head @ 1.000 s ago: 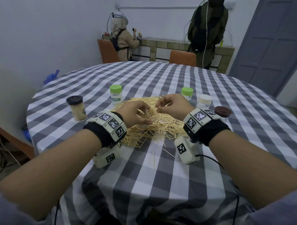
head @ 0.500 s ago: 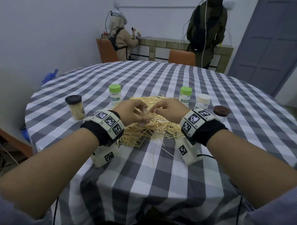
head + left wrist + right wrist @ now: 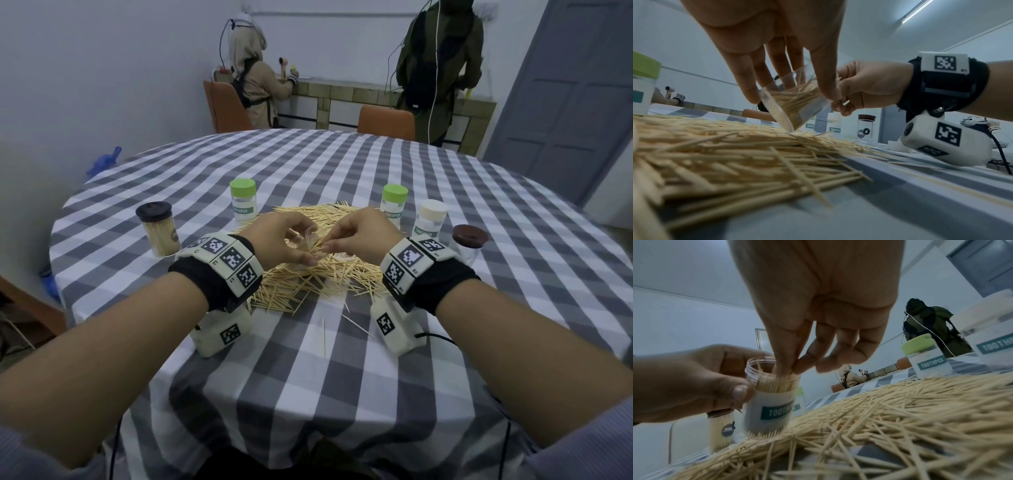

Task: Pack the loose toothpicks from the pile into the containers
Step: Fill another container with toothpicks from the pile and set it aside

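Checked cloth covers the round table [image 3: 342, 178]. At 12 o'clock from me lies the toothpick pile [image 3: 308, 274]. My left hand [image 3: 277, 243] grips the open jar [image 3: 770, 395], tipped over the pile. My right hand [image 3: 363, 233] pinches toothpicks down into its mouth. I think I should keep the jar steady and slide the sticks in straight so none spill.

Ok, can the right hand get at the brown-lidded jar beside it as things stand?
Probably yes: the brown-lidded jar stands just beyond the right hand with nothing between, but its fingers are busy in the open container.
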